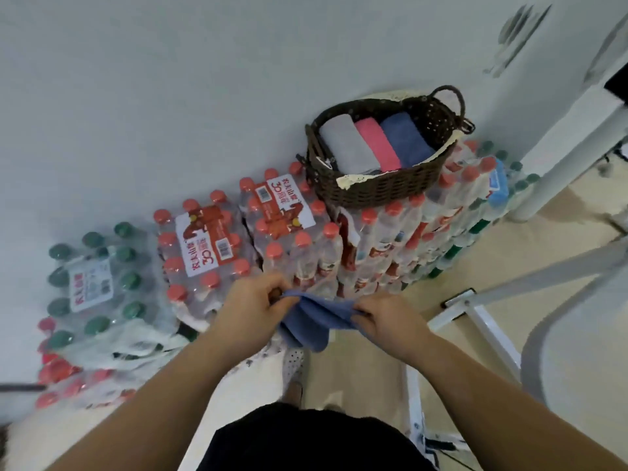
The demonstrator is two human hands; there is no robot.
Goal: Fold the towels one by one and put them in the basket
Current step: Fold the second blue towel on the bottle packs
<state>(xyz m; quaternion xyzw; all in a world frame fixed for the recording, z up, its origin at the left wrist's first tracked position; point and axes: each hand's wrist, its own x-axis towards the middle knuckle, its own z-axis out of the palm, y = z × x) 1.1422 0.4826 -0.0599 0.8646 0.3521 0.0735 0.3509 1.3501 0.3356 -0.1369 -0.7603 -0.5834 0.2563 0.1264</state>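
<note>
A blue towel (311, 322) hangs in the air between my hands, in front of stacked water bottles. My left hand (253, 309) pinches its left top corner. My right hand (387, 317) pinches its right top edge, and the cloth sags in folds below. A dark brown woven basket (380, 190) with handles sits on top of the tallest bottle stack, up and to the right of my hands. Inside it lie a folded grey towel (343, 141), a folded pink towel (379, 142) and a folded blue towel (406, 139), side by side.
Shrink-wrapped packs of red-capped bottles (210, 243) and green-capped bottles (98, 283) stand against a pale wall. A white frame (486, 328) and a white post (557, 164) stand on the right over a beige floor. My foot (294, 375) shows below the towel.
</note>
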